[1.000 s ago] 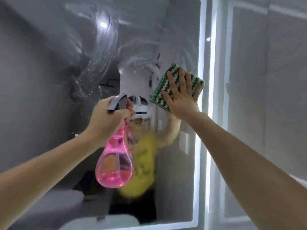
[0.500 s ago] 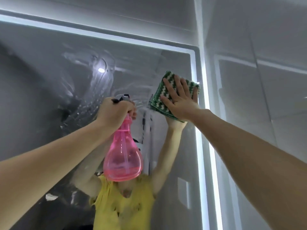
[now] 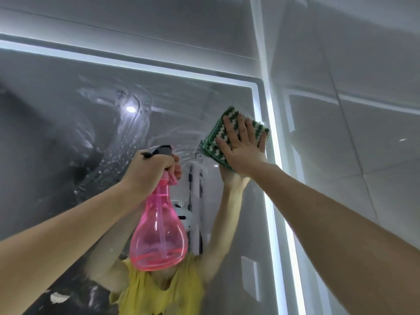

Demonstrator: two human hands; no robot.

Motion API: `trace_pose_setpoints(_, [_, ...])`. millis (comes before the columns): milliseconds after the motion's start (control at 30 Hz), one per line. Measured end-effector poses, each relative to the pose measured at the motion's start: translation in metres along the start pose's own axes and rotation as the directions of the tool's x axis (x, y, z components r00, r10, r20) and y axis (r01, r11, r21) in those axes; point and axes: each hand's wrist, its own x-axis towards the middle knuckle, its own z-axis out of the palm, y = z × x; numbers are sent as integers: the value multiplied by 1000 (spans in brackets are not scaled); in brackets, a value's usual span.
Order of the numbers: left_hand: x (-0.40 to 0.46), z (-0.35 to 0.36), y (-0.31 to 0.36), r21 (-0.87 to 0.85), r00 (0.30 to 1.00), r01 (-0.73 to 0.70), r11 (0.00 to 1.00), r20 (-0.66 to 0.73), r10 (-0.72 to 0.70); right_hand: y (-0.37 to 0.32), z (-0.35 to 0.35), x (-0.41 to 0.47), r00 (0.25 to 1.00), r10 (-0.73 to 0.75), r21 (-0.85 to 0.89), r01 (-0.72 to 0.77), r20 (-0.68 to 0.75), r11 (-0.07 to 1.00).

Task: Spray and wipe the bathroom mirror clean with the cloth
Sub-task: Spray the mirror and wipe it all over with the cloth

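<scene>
The bathroom mirror (image 3: 68,137) fills the left and middle of the view, streaked with wet smears and droplets. My right hand (image 3: 243,146) lies flat on a folded green-and-white cloth (image 3: 212,144), pressing it against the glass near the mirror's upper right corner. My left hand (image 3: 147,172) is closed around the neck and grey trigger of a pink spray bottle (image 3: 159,235), which hangs upright in front of the mirror with a little pink liquid at the bottom. The mirror reflects my raised arms and yellow top.
A lit white strip (image 3: 276,178) frames the mirror along its top and right edges. A glossy grey tiled wall (image 3: 363,155) stands right beside that edge. Grey ceiling panels (image 3: 159,23) run above the mirror.
My view has tilted upward. The right hand has slid the cloth up and to the right toward the mirror's top corner. The left hand keeps hold of the bottle.
</scene>
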Motion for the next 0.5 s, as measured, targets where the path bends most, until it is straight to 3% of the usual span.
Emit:
trace_pose_setpoints(300, [-19,8,1,-39,991,-131,991,-12,131,-23,67,-144,986,48,18,-46,-159,999])
trace_pose_setpoints(500, [-26,9,3,-10,992,-128,992,16,128,-24,74,-163,986,39,-6,-41,-162,999])
